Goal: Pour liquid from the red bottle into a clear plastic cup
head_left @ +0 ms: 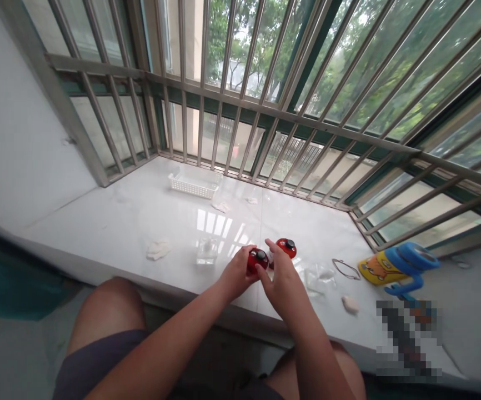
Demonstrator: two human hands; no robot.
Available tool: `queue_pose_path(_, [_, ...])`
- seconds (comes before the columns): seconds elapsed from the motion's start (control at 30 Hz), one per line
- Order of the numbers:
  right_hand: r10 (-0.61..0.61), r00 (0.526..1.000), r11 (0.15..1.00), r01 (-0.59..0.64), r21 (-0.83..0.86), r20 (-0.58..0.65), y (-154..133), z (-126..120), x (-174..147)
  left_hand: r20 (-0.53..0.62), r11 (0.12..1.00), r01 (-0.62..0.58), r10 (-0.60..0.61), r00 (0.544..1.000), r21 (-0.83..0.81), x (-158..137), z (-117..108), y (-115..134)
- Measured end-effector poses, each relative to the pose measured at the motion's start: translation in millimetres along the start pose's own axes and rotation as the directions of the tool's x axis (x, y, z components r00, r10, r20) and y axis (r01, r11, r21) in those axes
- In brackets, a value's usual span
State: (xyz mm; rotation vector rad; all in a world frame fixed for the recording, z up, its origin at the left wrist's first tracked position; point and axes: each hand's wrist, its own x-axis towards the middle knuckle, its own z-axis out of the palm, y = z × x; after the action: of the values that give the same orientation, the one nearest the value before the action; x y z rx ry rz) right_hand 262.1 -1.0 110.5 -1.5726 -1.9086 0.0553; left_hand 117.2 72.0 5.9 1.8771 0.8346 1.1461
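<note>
My left hand point(239, 268) is wrapped round a red rounded glass bottle point(257, 261) with a black cap, held over the white ledge. Close against its right side is my right hand point(280, 271), thumb by the bottle and fingers bent. A small whitish bit shows between those fingers, too little to name. Just beyond the right hand stands a second red bottle point(285, 248) with a black top. Left of my hands sits a clear square glass bottle point(206, 253).
White ledge point(174, 222) bears a white basket point(195, 183), crumpled tissues point(158, 250), clear plastic wrapping point(319, 279), a thin loop point(346, 269), a beige lump point(350, 304) and a yellow-blue flask point(394, 264) lying at right. Metal window bars point(249, 105) run behind.
</note>
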Motion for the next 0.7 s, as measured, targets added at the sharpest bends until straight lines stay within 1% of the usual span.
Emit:
queue_pose_path(0.03, [-0.013, 1.0, 1.0, 0.013, 0.013, 0.01, 0.7, 3.0, 0.3, -0.001, 1.0, -0.005, 0.005, 1.0, 0.004, 0.0, 0.3, -0.8])
queue_pose_path(0.07, [-0.001, 1.0, 1.0, 0.001, 0.01, 0.02, 1.2, 5.2, 0.6, -0.002, 1.0, -0.008, 0.008, 1.0, 0.006, 0.0, 0.7, -1.5])
queue_pose_path(0.13, [0.07, 0.997, 0.997, -0.069, -0.027, 0.023, 1.3, 7.1, 1.4, -0.005, 1.0, -0.01, 0.01, 1.0, 0.007, -0.3, 1.4, -2.7])
queue_pose_path(0.2, [0.124, 0.992, 0.99, -0.124, -0.061, -0.014, 0.3, 6.8, 1.8, -0.013, 1.0, -0.002, 0.002, 1.0, 0.003, -0.5, 2.1, -3.9])
queue_pose_path(0.27, [0.112, 0.993, 0.992, -0.114, -0.045, -0.044, -1.4, 5.9, 1.8, -0.02, 1.0, 0.004, -0.004, 1.0, 0.004, -0.7, 2.7, -4.7])
queue_pose_path(0.33, [0.068, 0.997, 0.998, -0.069, -0.014, -0.031, -3.1, 5.2, 1.8, -0.022, 1.0, 0.0, 0.001, 1.0, 0.007, -0.8, 3.0, -5.0])
queue_pose_path(0.37, [0.068, 0.997, 0.998, -0.068, -0.014, -0.021, -3.9, 4.8, 1.9, -0.021, 1.0, -0.003, 0.003, 1.0, 0.009, -0.8, 3.0, -4.8])
queue_pose_path(0.43, [0.124, 0.992, 0.991, -0.126, -0.048, -0.037, -5.2, 4.2, 2.4, -0.019, 1.0, 0.0, 0.0, 1.0, 0.014, -0.8, 2.9, -4.1])
queue_pose_path(0.5, [0.18, 0.979, 0.981, -0.186, -0.058, -0.093, -6.3, 4.2, 3.1, -0.019, 1.0, 0.008, -0.008, 1.0, 0.018, -0.6, 2.5, -3.0])
queue_pose_path(0.53, [0.183, 0.978, 0.981, -0.188, -0.042, -0.101, -6.9, 4.7, 3.5, -0.017, 1.0, 0.008, -0.007, 1.0, 0.019, -0.5, 2.3, -2.5])
queue_pose_path(0.63, [0.119, 0.992, 0.993, -0.118, 0.014, -0.036, -7.9, 8.7, 5.3, -0.014, 1.0, -0.007, 0.007, 1.0, 0.017, -0.1, 1.8, -1.6])
queue_pose_path(0.7, [0.123, 0.992, 0.992, -0.123, 0.011, 0.01, -7.9, 11.8, 7.4, -0.015, 1.0, -0.01, 0.011, 1.0, 0.019, 0.0, 1.8, -1.3])
